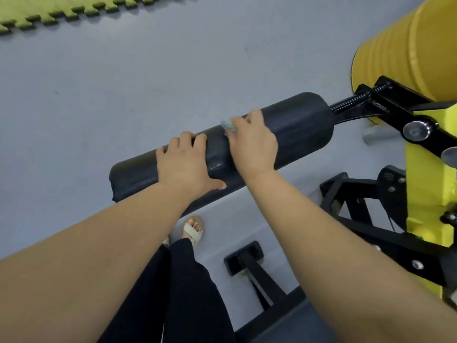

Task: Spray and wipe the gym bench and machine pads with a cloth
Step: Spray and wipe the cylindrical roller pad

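A black cylindrical roller pad (301, 125) juts out leftward from a black and yellow machine, above the grey floor. My left hand (184, 164) lies flat over the pad's left part, fingers curled over its far side. My right hand (252, 144) presses on the pad's middle, slightly blurred. A small bit of teal cloth (228, 125) peeks out from under its fingers; most of the cloth is hidden by the hand. No spray bottle is in view.
The machine's yellow frame (425, 184) and black brackets stand at the right, with a yellow ribbed cylinder (405, 45) above. A black foot bar (243, 258) rests on the floor below. My sandalled foot (193, 230) stands under the pad. Green foam mats (61, 11) edge the far floor.
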`<state>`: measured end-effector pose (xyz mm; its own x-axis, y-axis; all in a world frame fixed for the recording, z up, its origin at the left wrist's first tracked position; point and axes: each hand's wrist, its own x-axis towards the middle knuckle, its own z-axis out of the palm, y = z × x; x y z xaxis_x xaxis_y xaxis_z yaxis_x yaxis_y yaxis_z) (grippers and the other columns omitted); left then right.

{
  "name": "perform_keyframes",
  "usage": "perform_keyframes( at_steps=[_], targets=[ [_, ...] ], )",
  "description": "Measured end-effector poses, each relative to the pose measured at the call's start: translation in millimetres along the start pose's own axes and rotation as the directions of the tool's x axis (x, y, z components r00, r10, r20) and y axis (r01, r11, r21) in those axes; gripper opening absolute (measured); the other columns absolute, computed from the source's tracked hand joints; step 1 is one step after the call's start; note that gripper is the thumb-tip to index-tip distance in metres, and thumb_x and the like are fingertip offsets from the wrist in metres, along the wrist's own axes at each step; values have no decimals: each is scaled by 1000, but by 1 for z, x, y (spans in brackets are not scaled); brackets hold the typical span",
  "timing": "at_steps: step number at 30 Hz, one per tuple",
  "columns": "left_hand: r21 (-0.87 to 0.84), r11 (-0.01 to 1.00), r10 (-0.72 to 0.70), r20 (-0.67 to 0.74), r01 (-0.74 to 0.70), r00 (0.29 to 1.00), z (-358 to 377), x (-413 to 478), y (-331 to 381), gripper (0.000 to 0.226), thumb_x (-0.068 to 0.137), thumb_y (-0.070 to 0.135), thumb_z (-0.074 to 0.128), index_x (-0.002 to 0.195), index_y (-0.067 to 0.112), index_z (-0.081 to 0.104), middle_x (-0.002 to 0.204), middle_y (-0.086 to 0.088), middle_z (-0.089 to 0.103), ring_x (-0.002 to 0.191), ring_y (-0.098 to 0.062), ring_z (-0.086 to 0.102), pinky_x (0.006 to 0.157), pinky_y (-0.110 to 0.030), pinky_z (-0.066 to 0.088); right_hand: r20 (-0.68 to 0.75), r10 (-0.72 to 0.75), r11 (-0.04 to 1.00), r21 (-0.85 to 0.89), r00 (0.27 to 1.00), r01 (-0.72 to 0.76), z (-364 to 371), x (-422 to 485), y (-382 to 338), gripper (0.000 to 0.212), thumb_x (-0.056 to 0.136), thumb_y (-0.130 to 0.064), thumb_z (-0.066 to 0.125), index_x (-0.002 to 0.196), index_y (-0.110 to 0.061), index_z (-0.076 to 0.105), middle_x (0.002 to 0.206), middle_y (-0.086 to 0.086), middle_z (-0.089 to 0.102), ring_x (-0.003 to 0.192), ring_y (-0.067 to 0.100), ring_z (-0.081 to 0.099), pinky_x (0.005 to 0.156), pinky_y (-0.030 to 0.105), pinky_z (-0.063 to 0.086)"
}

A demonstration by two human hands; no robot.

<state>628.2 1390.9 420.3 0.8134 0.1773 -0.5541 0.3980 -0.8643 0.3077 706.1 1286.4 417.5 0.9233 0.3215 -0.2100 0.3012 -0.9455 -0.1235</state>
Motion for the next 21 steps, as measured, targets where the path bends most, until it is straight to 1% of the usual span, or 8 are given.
perform_keyframes(
  at_steps=[3,6,8,10,11,15,19,21],
  targets=[
    [-188,981,74,106,-53,992,-21,5,-17,90,60,68,70,132,23,42,132,-2,42,121,-24,41,97,-39,40,60,-192,979,86,980,187,1,-26,-14,23,92,-32,54,111,-23,65,103,6,49,66,21,46,56,30,35],
    [-189,980,86,131,-61,988,-36,-1,-46,92,65,64,69,141,26,34,142,-3,36,131,-26,32,102,-41,33,-49,-334,941,45,941,336,-3,-14,8,19,81,-27,66,97,-19,71,87,9,57,52,27,53,48,24,29],
    [-156,987,-10,103,26,995,-35,-11,-67,103,62,68,68,146,27,25,149,-1,26,137,-26,21,106,-45,27,-40,-212,977,-14,976,211,-6,-1,17,21,88,-31,60,103,-18,69,97,10,56,63,32,57,53,28,32],
    [-164,979,-106,85,119,991,-27,-22,-83,113,56,72,69,147,26,19,151,-1,21,139,-27,17,107,-48,26,-13,-37,997,-72,999,36,-3,3,6,28,96,-35,48,113,-18,63,112,9,50,79,31,57,61,31,33],
    [-176,973,-136,85,149,987,-23,-28,-91,116,54,72,70,147,25,19,151,-2,20,139,-28,18,108,-48,26,7,-11,996,-92,1000,11,-1,-1,-9,30,98,-36,44,115,-17,60,116,9,48,80,30,55,63,30,33],
    [-392,892,-212,78,226,974,0,-57,-115,116,56,57,80,147,17,21,149,-5,23,137,-25,22,110,-40,26,159,-279,953,-77,947,294,17,-38,-86,30,100,-32,38,120,-18,55,117,7,43,71,22,42,61,31,33],
    [-584,786,-196,76,203,978,19,-81,-126,112,56,37,88,145,24,22,143,-1,30,130,-19,36,99,-31,35,223,-501,862,41,836,506,27,-67,-122,28,99,-31,41,120,-21,56,113,5,43,70,22,47,58,32,34],
    [-597,782,-197,39,181,980,21,-84,-122,109,55,34,89,143,26,24,141,0,31,122,-18,42,93,-31,39,175,-592,804,67,786,591,23,-62,-105,26,95,-32,49,116,-20,62,106,9,48,68,27,52,54,32,33]
  ],
)
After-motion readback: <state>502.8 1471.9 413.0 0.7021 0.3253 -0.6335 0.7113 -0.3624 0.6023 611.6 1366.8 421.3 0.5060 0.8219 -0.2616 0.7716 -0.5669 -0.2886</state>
